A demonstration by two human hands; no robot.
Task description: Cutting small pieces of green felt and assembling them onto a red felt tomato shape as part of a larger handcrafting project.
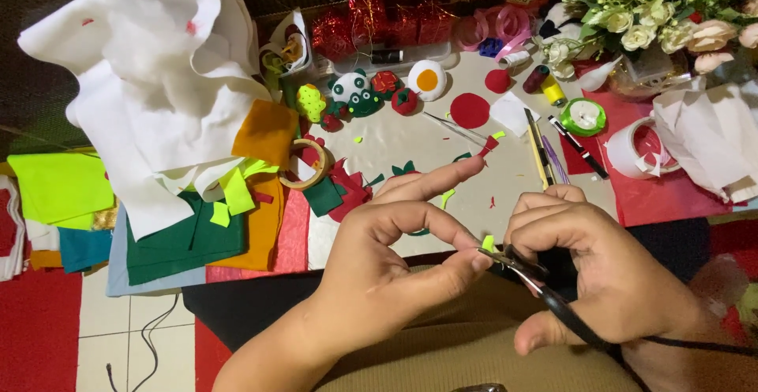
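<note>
Near the lower edge of the view, above the lap, the left hand [379, 273] pinches a tiny lime-green felt scrap [488, 243] between thumb and middle fingertip, its forefinger stretched out toward the tabletop [395, 143]. The right hand [608, 273] has its grip closed around the black handles of small scissors [525, 270], whose blades meet the scrap right at the left fingertips.

At the far right, a clear glass vase [643, 72] holds cream and pale pink flowers [632, 5]. A white tape roll [632, 149] lies on a red felt sheet [671, 195] by crumpled white paper [711, 135], with a green ribbon spool [583, 116] just beside it.

Along the back edge stand shiny red foil packets [379, 21] and coiled pink ribbon [497, 25]. In front of them lie small felt figures [359, 92], a white-and-orange felt egg [427, 80] and red felt circles [470, 111].

At the left, white fabric [150, 68] is heaped over stacked green, orange, teal and neon-yellow felt sheets [189, 238] that overhang the tabletop's near edge. Bare surface shows only in the middle, between the figures and the hands, dotted with snippets.
</note>
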